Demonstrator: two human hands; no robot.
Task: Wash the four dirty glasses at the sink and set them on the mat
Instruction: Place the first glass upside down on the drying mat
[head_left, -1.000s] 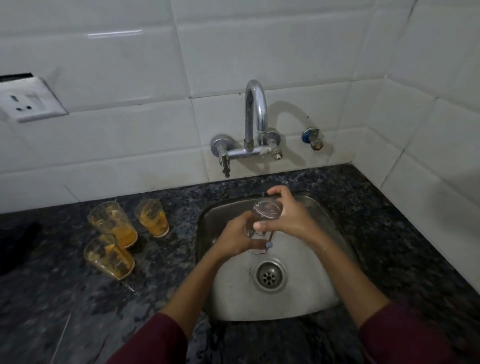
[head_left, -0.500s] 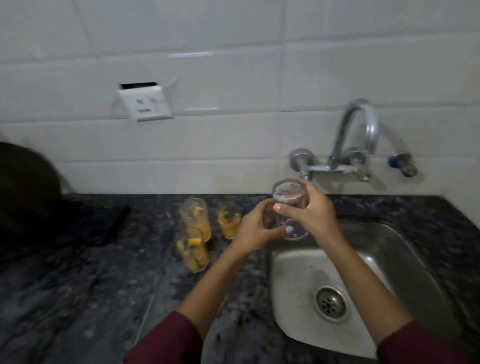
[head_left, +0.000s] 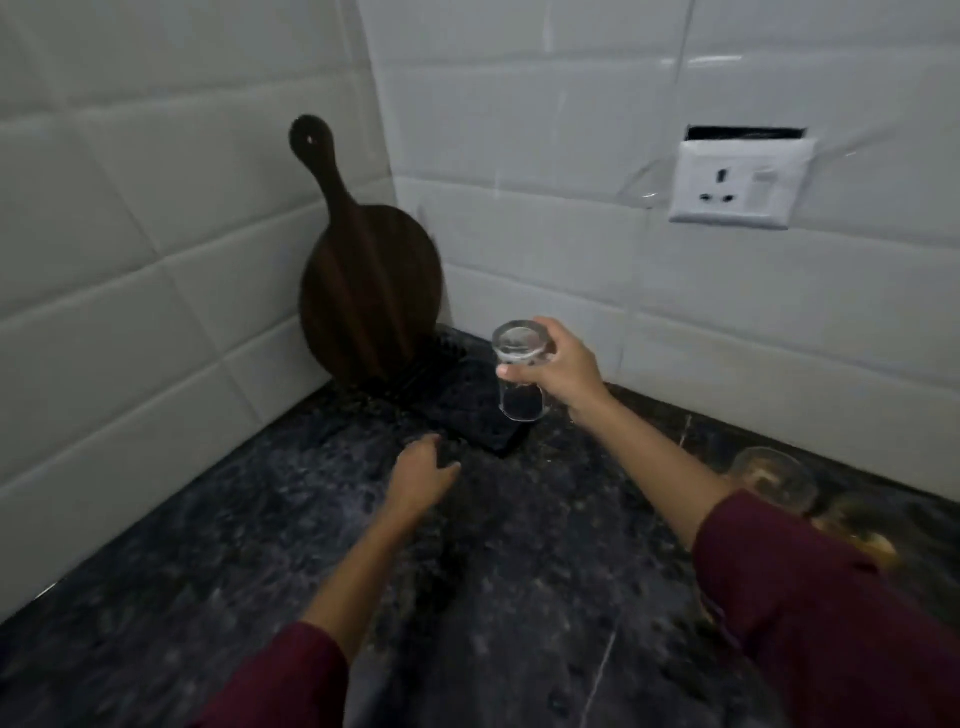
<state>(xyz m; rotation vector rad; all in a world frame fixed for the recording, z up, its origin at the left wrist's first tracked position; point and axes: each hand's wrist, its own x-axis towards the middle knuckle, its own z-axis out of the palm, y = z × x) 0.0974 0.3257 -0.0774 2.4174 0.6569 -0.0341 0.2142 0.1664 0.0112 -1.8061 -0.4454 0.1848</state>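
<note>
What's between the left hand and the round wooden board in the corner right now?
In the head view, only the dark mat lies between the left hand and the wooden board, whose foot it reaches. The left hand's fingertips sit at its near edge.

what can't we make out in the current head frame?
- Dirty glasses: right sleeve and motion blur hide them; count unreadable.
- Mat: black on dark counter, far end behind the cutting board; outline unclear.
- Clean glass in right hand: contact with mat unclear.
- Left hand: fingertips blurred.
- Sink: outside frame.

Clear glass (head_left: 519, 371); black mat (head_left: 470, 402); speckled dark countertop (head_left: 519, 597); maroon sleeves (head_left: 810, 587).
</note>
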